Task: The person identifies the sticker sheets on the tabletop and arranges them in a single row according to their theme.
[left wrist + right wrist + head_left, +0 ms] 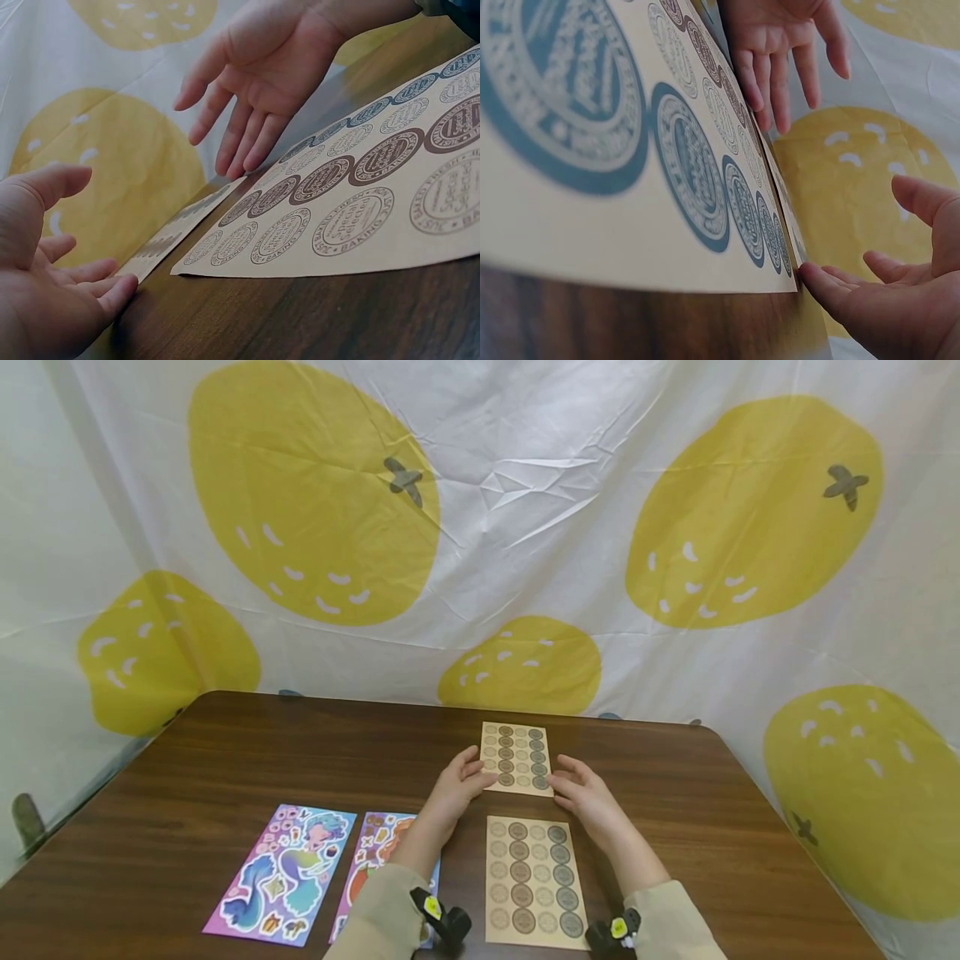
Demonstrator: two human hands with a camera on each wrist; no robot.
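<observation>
At the far middle of the table lies a tan sticker sheet (516, 758) with rows of round stamp-like labels. My left hand (456, 787) is at its left edge and my right hand (587, 795) at its right edge, fingers extended and only loosely bent. Neither hand grips the paper; whether the fingertips touch it is hard to tell. Closer to me, between the forearms, a second tan sticker sheet (534, 883) lies flat. Its brown and blue-grey round labels fill much of the left wrist view, where the left hand (60, 262) shows its palm beside it.
To the left lie a mermaid sticker sheet (283, 875) and another colourful sticker sheet (369, 868), the latter partly hidden by my left arm. The brown wooden table (187, 793) ends at a white curtain (525, 527) printed with yellow fruit.
</observation>
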